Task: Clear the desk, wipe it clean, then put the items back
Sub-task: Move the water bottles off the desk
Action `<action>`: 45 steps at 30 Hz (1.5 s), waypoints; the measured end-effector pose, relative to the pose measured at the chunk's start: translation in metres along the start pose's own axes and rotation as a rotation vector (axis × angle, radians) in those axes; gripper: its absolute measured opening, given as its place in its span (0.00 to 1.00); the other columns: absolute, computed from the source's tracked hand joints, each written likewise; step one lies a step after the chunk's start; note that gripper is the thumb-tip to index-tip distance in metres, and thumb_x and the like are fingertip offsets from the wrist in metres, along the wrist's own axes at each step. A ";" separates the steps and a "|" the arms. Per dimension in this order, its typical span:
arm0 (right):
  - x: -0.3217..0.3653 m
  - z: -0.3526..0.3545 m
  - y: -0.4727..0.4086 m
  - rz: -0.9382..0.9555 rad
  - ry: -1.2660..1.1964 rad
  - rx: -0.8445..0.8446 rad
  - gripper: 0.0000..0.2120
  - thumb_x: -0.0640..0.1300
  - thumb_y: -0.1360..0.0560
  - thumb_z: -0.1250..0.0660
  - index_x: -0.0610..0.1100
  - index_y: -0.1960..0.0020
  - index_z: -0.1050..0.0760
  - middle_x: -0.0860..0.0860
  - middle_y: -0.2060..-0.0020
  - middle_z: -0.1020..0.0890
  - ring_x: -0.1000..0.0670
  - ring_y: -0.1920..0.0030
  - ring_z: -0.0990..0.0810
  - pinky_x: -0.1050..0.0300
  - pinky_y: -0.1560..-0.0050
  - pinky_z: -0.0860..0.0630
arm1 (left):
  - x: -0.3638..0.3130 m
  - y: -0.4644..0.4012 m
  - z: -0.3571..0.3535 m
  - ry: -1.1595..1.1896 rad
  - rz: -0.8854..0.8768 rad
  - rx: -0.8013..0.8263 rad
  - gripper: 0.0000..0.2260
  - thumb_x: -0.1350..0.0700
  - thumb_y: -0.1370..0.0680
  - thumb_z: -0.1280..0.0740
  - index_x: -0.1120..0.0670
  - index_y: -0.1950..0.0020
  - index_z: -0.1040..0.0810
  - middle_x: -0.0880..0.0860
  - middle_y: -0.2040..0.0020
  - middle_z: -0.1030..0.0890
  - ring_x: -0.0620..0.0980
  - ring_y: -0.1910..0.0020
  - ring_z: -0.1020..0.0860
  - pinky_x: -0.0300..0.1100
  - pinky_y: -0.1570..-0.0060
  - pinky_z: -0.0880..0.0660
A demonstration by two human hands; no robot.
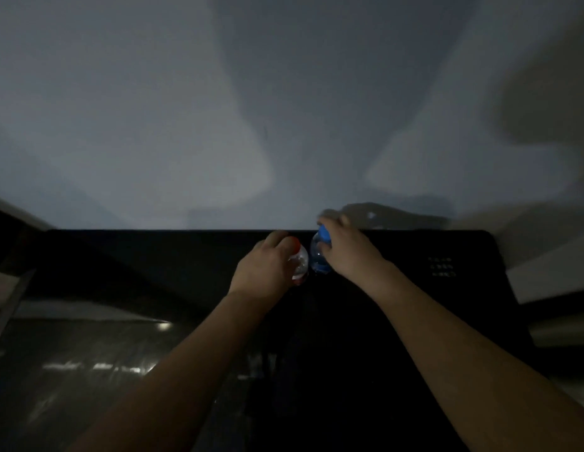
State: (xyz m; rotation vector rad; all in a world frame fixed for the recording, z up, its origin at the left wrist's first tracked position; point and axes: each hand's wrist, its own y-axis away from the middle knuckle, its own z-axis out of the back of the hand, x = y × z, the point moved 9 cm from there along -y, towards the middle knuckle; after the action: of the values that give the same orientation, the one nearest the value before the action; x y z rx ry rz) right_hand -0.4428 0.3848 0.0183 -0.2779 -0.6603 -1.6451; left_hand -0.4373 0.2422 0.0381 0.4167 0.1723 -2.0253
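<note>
Two clear plastic bottles stand touching near the desk's (414, 288) far edge by the wall (284, 93): a red-capped bottle (299, 261) with the left hand (268, 265) curled round its upper part, and a blue-capped bottle (320, 252) gripped at the neck by the right hand (346, 246). Whichever way they are headed, hold each below the shoulder and keep it upright, since thin walls flex. Dim light hides any liquid level.

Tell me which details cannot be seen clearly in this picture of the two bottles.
- Red-capped bottle, head view: the left hand covers most of it; label unreadable.
- Blue-capped bottle: the right hand hides its side.
- Both bottle bases: lost against the dark desk.
- Small pale marks on the desk: too dim and small to identify.
</note>
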 end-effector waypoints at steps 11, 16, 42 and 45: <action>-0.023 -0.006 0.045 0.102 -0.154 -0.126 0.13 0.49 0.22 0.34 0.45 0.41 0.28 0.52 0.47 0.29 0.51 0.54 0.25 0.63 0.56 0.32 | 0.005 0.016 -0.002 0.180 0.233 -0.137 0.08 0.54 0.21 0.35 0.48 0.44 0.29 0.48 0.45 0.24 0.45 0.51 0.24 0.41 0.52 0.25; -0.003 -0.010 0.066 0.127 -0.128 -0.094 0.14 0.52 0.25 0.30 0.47 0.43 0.27 0.54 0.49 0.26 0.55 0.52 0.24 0.62 0.52 0.27 | 0.030 0.073 0.036 0.352 0.334 -0.323 0.14 0.54 0.22 0.35 0.46 0.36 0.30 0.45 0.43 0.25 0.42 0.46 0.24 0.43 0.45 0.24; 0.581 -0.304 0.446 0.965 -0.133 0.306 0.09 0.50 0.25 0.31 0.52 0.50 0.30 0.57 0.56 0.28 0.55 0.56 0.24 0.62 0.57 0.23 | 0.250 0.811 0.238 0.037 1.043 -1.029 0.15 0.55 0.23 0.32 0.51 0.35 0.25 0.48 0.42 0.21 0.46 0.47 0.22 0.45 0.46 0.21; 0.622 -0.340 0.462 1.031 -0.099 0.331 0.08 0.51 0.25 0.31 0.52 0.49 0.29 0.57 0.56 0.27 0.55 0.56 0.24 0.64 0.58 0.23 | 0.283 0.852 0.235 0.050 1.123 -1.044 0.16 0.56 0.23 0.32 0.52 0.35 0.24 0.48 0.41 0.21 0.47 0.48 0.22 0.44 0.46 0.22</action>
State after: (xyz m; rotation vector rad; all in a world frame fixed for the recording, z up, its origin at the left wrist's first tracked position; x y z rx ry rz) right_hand -0.0542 -0.3452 0.1966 -0.3739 -0.6834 -0.5324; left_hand 0.1407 -0.4655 0.2013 -0.1256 0.7778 -0.6462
